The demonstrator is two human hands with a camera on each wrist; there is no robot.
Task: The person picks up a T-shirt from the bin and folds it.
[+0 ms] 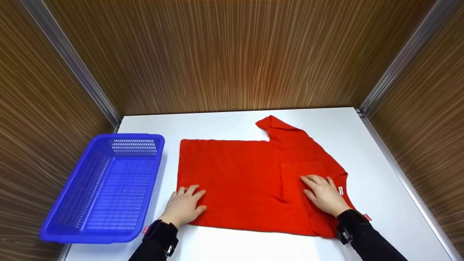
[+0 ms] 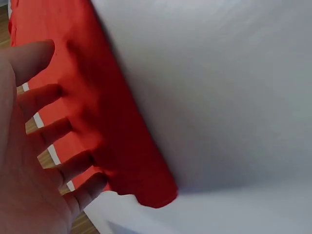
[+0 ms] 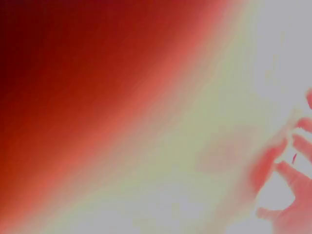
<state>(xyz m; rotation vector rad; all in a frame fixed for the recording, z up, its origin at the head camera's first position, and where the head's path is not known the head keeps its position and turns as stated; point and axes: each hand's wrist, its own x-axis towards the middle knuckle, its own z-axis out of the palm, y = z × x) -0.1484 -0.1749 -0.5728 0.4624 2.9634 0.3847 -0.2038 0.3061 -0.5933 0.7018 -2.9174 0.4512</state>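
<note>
A red shirt (image 1: 232,174) lies spread on the white table, one sleeve (image 1: 286,132) pointing to the back and a small white label (image 1: 340,190) at its right end. My left hand (image 1: 184,206) rests on the near left corner of the shirt, fingers spread. In the left wrist view, the fingertips (image 2: 100,180) of that hand meet the red cloth close to its edge. Over the right part of the shirt, my right hand (image 1: 323,195) lies palm down with its fingers extended. The right wrist view is washed out, with blurred red cloth (image 3: 73,73) filling its upper left.
To the left of the shirt stands a blue plastic basket (image 1: 159,159) with perforated sides. Wood-patterned panels (image 1: 232,54) rise behind the white table (image 1: 203,125) and along both sides, joined by metal corner strips.
</note>
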